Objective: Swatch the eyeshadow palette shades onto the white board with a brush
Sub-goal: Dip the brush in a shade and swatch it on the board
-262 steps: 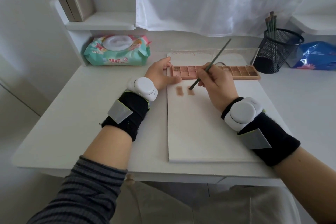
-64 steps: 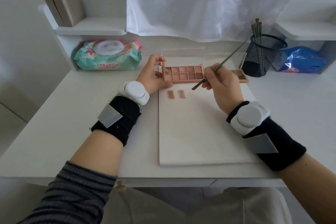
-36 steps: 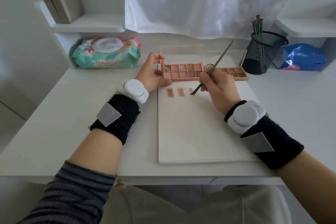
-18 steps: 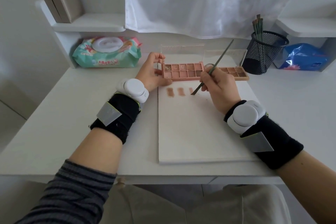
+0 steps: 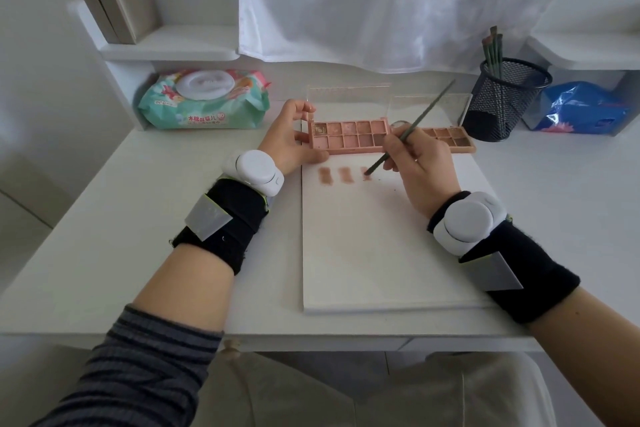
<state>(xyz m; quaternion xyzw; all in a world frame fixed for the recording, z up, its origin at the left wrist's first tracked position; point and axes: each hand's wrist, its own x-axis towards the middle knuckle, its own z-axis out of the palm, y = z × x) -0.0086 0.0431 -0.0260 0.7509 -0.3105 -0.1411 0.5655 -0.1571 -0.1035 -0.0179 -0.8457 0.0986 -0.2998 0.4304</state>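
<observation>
A white board (image 5: 381,253) lies flat on the desk before me. Along its top edge sits a pink eyeshadow palette (image 5: 346,137) with its clear lid raised. My left hand (image 5: 291,139) holds the palette's left end, thumb along the front and fingers curled at the lid corner. My right hand (image 5: 419,163) pinches a thin dark green brush (image 5: 412,126). The brush tip touches the board on a short third brown swatch (image 5: 366,175), just right of two longer brown swatches (image 5: 336,175).
A second open palette (image 5: 450,139) lies to the right, partly behind my right hand. A black mesh cup (image 5: 502,100) with several brushes stands at the back right, beside a blue bag (image 5: 581,107). A wet-wipes pack (image 5: 204,100) lies at the back left.
The brush came down from the palette to the board and laid a third swatch beside the two there. Over the last half second the tip stays on that mark. My left hand keeps its hold.
</observation>
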